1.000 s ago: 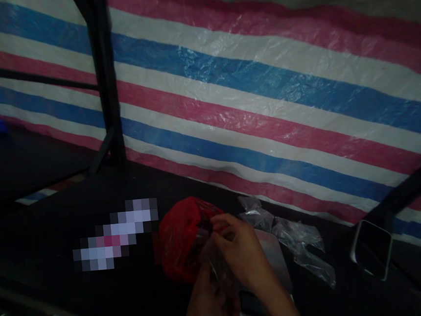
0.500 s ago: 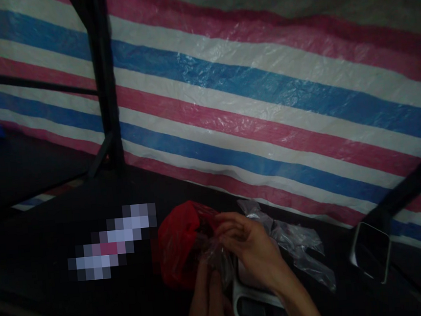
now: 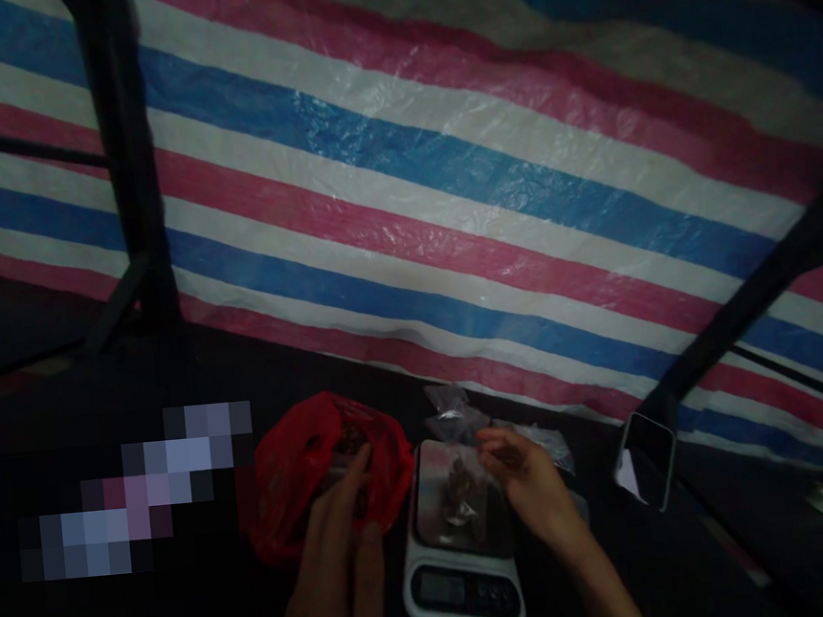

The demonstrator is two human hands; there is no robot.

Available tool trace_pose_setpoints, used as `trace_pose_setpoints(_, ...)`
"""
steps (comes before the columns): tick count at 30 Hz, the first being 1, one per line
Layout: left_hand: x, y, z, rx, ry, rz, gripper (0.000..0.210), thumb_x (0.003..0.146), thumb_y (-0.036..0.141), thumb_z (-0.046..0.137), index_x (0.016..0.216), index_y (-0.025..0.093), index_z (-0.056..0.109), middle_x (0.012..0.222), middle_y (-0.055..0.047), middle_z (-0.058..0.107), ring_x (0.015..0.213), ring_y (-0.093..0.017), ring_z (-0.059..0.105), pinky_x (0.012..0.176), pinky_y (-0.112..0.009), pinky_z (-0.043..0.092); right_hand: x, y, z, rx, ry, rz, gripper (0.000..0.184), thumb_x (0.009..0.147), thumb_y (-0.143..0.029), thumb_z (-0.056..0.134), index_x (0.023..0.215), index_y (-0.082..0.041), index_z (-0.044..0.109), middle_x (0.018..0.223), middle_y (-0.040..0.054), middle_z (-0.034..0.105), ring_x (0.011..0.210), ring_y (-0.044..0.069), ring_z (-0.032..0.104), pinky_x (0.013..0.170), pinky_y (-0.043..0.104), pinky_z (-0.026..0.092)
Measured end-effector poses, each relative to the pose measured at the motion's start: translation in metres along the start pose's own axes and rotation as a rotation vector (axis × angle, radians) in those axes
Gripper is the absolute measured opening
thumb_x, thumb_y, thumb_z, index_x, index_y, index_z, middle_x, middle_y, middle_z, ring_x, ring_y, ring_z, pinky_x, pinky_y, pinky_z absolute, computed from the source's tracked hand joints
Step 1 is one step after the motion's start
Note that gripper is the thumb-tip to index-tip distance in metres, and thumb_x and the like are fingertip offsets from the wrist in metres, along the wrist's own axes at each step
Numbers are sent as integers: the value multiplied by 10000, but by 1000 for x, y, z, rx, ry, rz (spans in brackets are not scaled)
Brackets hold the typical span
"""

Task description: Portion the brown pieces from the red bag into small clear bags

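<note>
Behind everything we see the red, white and blue striped plastic sheeting point(image 3: 404, 223), and in front of it the flat black tabletop point(image 3: 222, 373). Taking the scale as our clock's centre, the open, crumpled red plastic bag point(image 3: 279, 483) sits at ten o'clock, dark pieces showing in its mouth. We judge it limp and slumping, best steadied by its gathered rim. At the centre stands the white digital scale with a square metal platform point(image 3: 465, 587); it should be stiff and moderately light, safest taken by its casing.

Our left hand point(image 3: 334, 536) lies over the red bag's near side, fingers extended and not closed round anything we can see. Our right hand point(image 3: 539, 494) is at one o'clock, fingers loosely bent beside the platform; we cannot tell whether they pinch any film. Between two and three o'clock leans a dark-screened, pale-edged phone-like device point(image 3: 648, 465). Towards twelve lie loose clear plastic bags point(image 3: 450, 413).

Smallest, the clear plastic packet of brownish pieces point(image 3: 463, 501) rests on the platform. We expect it light, soft and slippery, its contents shifting and perhaps brittle, so we would hold the film above them, without squeezing.
</note>
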State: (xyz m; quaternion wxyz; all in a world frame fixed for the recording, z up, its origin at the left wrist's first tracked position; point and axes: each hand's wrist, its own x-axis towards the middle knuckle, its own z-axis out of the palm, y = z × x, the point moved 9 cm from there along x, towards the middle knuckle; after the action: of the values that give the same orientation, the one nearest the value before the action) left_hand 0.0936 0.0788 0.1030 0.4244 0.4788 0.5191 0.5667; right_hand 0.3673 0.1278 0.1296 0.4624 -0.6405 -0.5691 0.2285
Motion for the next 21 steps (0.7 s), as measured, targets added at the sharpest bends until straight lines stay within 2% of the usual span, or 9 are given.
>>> trace_pose_setpoints(2,2,-4,3,25,-41,18,472,1028,451,466,1478,370,580,1614,-7,553,1548,-292,436,1313,-517,298,0,7,-6,-55,45,-20,324,791,-385,703,1047,-200,779,1029,110,797,952,293,731,917,469,553)
trace_pose_setpoints(5,2,-6,10,42,-102,53,466,1027,454,472,1465,345,589,1620,-25,546,1540,-297,448,1291,-517,351,0,8,-17,-129,102,-55,301,836,-373,649,1044,-200,782,1109,131,789,1036,310,711,1009,507,509)
trace_pose_setpoints(12,1,-8,13,31,-80,29,453,1022,496,478,1416,319,615,1593,-34,571,1516,-297,477,1259,-483,409,0,7,-29,-228,125,-117,267,887,-338,584,981,-212,800,1042,113,787,987,292,717,963,471,537)
trace_pose_setpoints(21,5,2,5,32,-38,62,395,1011,494,490,1325,315,650,1474,-33,652,1415,-285,568,1184,-421,481,3,4,-20,-289,122,-158,259,913,-264,565,968,-226,815,1018,101,782,1054,295,695,1026,478,498)
